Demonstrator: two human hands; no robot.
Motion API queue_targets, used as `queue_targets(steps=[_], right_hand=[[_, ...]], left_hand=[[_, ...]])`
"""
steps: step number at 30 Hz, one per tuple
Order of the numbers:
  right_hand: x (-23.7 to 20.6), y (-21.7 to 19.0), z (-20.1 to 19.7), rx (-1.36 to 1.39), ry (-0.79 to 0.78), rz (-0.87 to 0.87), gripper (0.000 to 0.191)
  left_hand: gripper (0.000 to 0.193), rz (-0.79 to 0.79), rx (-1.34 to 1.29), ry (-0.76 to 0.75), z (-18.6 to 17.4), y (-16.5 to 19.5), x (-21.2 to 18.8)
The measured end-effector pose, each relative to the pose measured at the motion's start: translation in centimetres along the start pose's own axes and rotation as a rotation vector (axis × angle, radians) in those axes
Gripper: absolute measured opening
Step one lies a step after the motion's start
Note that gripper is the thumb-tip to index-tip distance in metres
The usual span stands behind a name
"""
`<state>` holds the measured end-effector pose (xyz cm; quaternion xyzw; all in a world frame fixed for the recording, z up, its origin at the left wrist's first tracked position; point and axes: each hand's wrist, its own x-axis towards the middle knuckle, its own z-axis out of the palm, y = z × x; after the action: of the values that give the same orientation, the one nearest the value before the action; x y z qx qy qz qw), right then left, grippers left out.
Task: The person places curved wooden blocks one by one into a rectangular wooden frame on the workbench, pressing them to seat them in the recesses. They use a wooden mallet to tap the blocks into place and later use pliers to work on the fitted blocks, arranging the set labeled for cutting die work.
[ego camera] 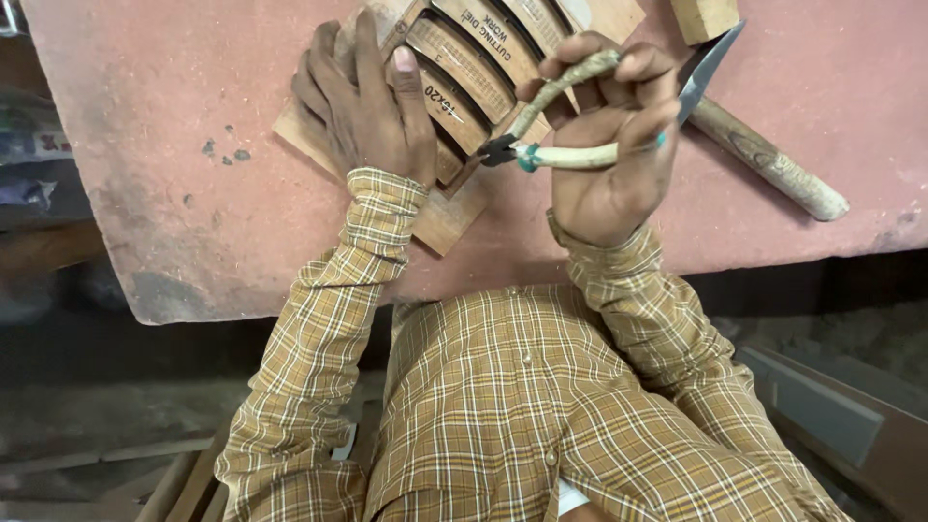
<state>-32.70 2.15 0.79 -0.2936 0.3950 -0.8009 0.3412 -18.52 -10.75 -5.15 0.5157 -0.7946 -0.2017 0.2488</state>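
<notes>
Wooden die board point(454, 208), with curved steel strips set in concentric arcs, lies on the reddish tabletop point(164, 145), tilted relative to the tabletop's edge. One pair of pliers point(541, 126), handles wrapped in pale tape, meets the board at its lower middle, the dark nose touching or just at a strip's end; the exact contact cannot be told. The right hand point(609, 145) is closed around both handles, squeezing them partway together. The left hand point(362, 106) lies flat and open on the board's left part, fingers spread, pressing it down and gripping nothing. In my judgement, sound work here calls for firm downward pressure from the flat hand and a steady, square bite at the strip. Count: one board, one pliers, one knife point(764, 145) with a wooden handle lying to the right, one small wooden block point(704, 17) at the top edge.
</notes>
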Motion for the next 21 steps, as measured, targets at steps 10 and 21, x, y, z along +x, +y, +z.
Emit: queue_targets(steps=[10,21], right_hand=[[-1.6,2.7,6.2,-0.359,0.044,-0.119,0.052],[-2.0,6.1,9.3,-0.921,-0.172,-0.383,0.031]], left_hand=[[0.051,-0.014,0.000,0.020,1.0,-1.2,0.0],[0.060,0.228,0.043,0.012,1.5,-5.7,-0.5]])
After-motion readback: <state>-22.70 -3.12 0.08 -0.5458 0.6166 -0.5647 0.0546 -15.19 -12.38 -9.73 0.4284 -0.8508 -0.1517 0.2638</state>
